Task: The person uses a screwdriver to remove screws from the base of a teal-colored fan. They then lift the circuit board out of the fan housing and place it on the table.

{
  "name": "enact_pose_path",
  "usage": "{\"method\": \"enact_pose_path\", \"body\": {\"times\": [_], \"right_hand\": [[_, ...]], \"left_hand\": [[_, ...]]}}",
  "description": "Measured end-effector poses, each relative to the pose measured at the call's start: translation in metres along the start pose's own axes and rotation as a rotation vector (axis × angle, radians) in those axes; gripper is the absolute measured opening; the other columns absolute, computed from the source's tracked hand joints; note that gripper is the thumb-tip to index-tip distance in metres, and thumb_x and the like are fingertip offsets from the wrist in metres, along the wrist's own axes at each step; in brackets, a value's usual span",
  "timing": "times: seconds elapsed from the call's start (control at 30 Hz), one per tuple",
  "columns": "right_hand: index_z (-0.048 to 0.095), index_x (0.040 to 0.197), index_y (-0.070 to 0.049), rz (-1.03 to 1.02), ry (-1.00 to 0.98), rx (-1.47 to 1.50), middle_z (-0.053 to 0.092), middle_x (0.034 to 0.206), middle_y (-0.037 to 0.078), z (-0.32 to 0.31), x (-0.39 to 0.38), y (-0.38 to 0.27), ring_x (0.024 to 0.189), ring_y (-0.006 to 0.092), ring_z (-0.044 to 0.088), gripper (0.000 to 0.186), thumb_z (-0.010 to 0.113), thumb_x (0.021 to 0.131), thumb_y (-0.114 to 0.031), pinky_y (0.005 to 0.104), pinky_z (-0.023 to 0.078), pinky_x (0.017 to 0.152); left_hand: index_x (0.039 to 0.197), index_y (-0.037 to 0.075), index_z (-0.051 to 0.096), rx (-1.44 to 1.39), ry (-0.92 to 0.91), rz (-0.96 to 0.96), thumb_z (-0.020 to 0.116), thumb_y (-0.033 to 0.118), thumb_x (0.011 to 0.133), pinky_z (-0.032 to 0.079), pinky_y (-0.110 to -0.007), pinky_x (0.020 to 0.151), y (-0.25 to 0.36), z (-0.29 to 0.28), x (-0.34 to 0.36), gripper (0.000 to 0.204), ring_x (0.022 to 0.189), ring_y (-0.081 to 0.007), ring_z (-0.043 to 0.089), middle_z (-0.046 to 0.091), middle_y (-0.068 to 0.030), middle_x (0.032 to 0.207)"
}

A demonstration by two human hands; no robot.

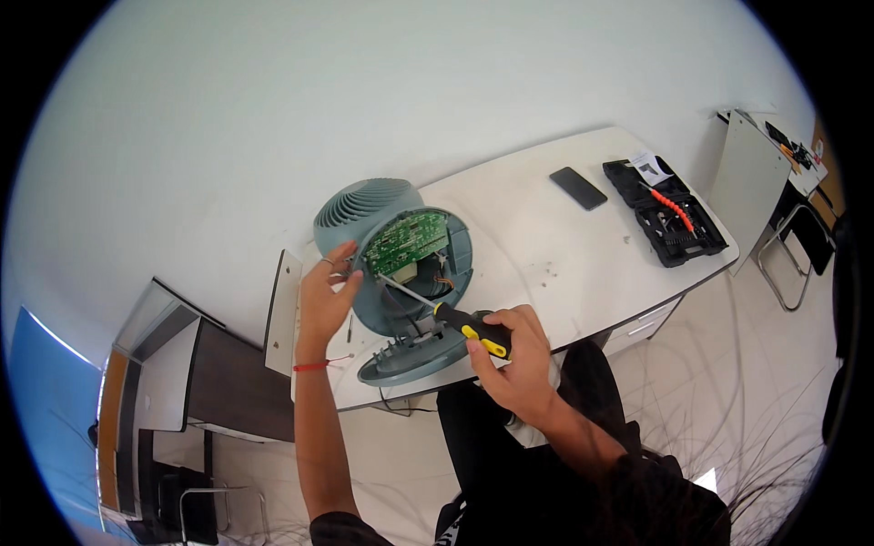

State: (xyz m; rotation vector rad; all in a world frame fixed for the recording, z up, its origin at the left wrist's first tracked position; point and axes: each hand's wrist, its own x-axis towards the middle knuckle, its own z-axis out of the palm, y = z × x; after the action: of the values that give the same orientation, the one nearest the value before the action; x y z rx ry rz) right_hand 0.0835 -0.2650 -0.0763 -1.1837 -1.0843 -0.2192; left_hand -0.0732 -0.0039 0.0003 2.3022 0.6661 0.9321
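The opened housing (462,264) of a grey-green, round fan-like appliance lies on a white surface (510,214), left of the middle of the view, its inside turned up and toward the person. A green circuit board (407,241) sits in its upper half, with thin wires (445,281) at about 4 o'clock within the shell. The spiral-slatted grille (364,202) adjoins the housing at 11 o'clock.

The right hand (521,353), at 4 o'clock from the housing, is closed around the black-and-yellow handle of a screwdriver (452,318). Its metal shaft points toward 10 o'clock and ends just beside the board's 7 o'clock edge; whether the tip touches anything cannot be told.

The left hand (323,293), at 9 o'clock, is half open, its thumb apart from the bent fingers, with the fingertips at the housing's rim; how firmly they press there cannot be told. A red bracelet (311,367) circles that wrist.

Just below the housing, at 6 o'clock, is a detached round cover (414,361) in the same grey-green, and a black cord (405,409) hangs at the surface's near edge. A dark smartphone (578,188) lies at 2 o'clock from the housing. Beyond it, toward 3 o'clock, an open black tool case (672,255) holds an orange-red flexible shaft (672,207).
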Motion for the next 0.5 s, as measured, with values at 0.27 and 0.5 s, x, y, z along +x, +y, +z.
{"method": "enact_pose_path", "body": {"times": [0.27,0.5], "right_hand": [[0.058,0.111,0.003,0.106,0.061,0.018,0.056,0.094,0.014,0.03,-0.023,0.013,0.077,0.0251,0.058,0.031,0.077,0.089,-0.007,0.0346,0.047,0.069],[0.056,0.113,0.003,0.163,0.079,0.046,0.057,0.094,0.012,0.039,-0.027,0.018,0.077,0.0221,0.06,0.03,0.075,0.091,-0.006,0.0318,0.049,0.071]], "left_hand": [[0.135,-0.001,0.067,0.079,0.156,0.042,0.081,0.005,0.088,0.057,-0.028,0.08,-0.019,0.023,-0.009,0.049,0.092,-0.0151,0.073,0.078,-0.0145,0.111],[0.127,-0.002,0.072,0.251,0.238,0.083,0.088,0.014,0.08,0.057,-0.031,0.075,-0.009,0.025,-0.01,0.052,0.082,-0.0198,0.076,0.079,-0.0171,0.096]]}}
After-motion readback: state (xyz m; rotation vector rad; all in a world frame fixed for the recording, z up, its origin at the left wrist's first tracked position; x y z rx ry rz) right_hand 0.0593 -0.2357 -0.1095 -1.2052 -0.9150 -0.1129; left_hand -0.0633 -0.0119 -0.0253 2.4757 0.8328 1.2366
